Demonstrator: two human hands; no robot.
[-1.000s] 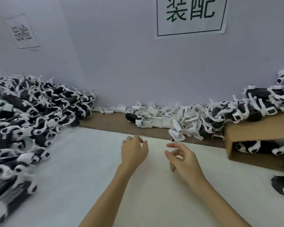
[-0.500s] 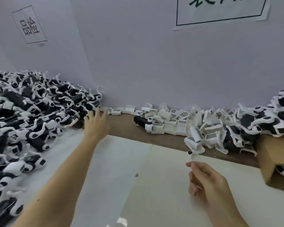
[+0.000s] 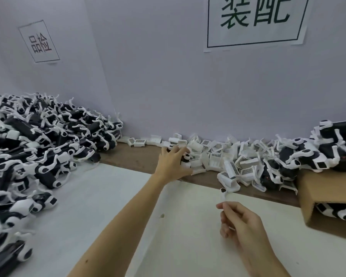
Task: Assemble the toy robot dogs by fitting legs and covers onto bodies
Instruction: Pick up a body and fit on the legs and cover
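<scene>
Toy dogs (image 3: 38, 148) black-and-white; covers (image 3: 214, 156) white, barcode-striped; box (image 3: 328, 182) brown.

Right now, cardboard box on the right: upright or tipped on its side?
Tipped on its side. The cardboard box has its opening facing the camera, with toy dogs visible inside and more toy dogs piled on its top panel.

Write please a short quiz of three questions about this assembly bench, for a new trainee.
1. True or false: the left hand reaches into the white covers by the wall.
2. What does the right hand pinch? A) a thin white piece with a dark tip B) a screwdriver C) a cardboard box
3. On which side of the bench lies the large pile of toy dogs?

Key: 1 true; 2 A; 3 left.
</scene>
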